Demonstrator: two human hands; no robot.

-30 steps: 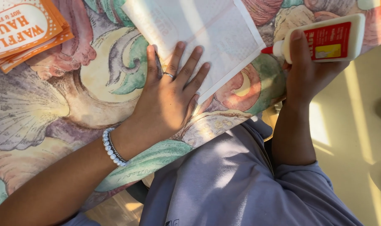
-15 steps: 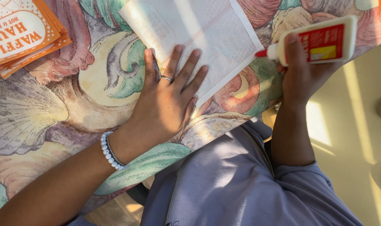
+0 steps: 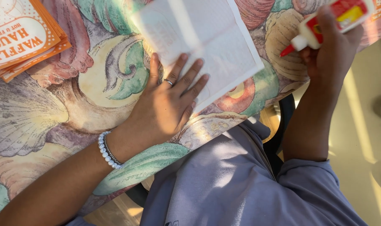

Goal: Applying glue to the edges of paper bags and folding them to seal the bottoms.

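My left hand [image 3: 167, 102] lies flat with fingers spread on the near corner of a white paper sheet [image 3: 207, 37], pressing it onto the shell-patterned tablecloth [image 3: 52, 113]. It wears a ring and a white bead bracelet at the wrist. My right hand [image 3: 335, 50] grips a white glue bottle [image 3: 328, 23] with a red and yellow label. The bottle's red nozzle points down and left, just off the sheet's right edge and above the cloth.
A stack of orange and white printed paper sleeves [image 3: 20, 35] lies at the table's far left. The table edge runs diagonally above my lap in grey clothing [image 3: 240, 184]. A dark chair part [image 3: 282, 125] and pale floor [image 3: 366, 138] show on the right.
My right hand has tilted the glue bottle so its nozzle now points down and left. My left hand stays pressed on the sheet.
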